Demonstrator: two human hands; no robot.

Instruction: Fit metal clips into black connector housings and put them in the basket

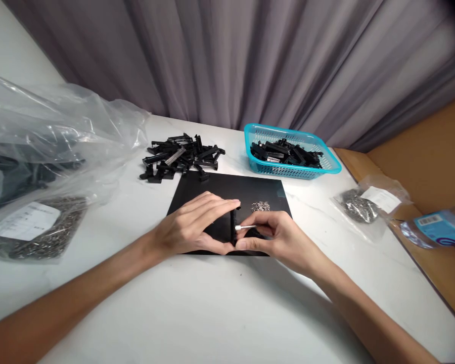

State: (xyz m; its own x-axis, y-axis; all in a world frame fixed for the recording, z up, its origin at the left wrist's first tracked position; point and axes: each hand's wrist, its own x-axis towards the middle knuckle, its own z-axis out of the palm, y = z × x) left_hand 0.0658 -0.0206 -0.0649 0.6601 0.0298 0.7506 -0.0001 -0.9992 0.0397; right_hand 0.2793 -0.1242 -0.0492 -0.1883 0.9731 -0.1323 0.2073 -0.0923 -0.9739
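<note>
My left hand (191,225) is closed round a slim black plastic part (232,225) and holds it upright on the black mat (227,189). My right hand (275,237) pinches a thin white stick (244,227), and its tip touches the side of that part. A small heap of shiny metal pieces (260,206) lies on the mat just behind my right hand. Both hands meet at the mat's front edge.
A loose pile of black plastic parts (180,156) lies behind the mat. A blue basket (328,169) at the back right holds more. Large clear bags (41,151) fill the left side. A small bag of metal pieces (360,206) and a cardboard box (436,167) sit right.
</note>
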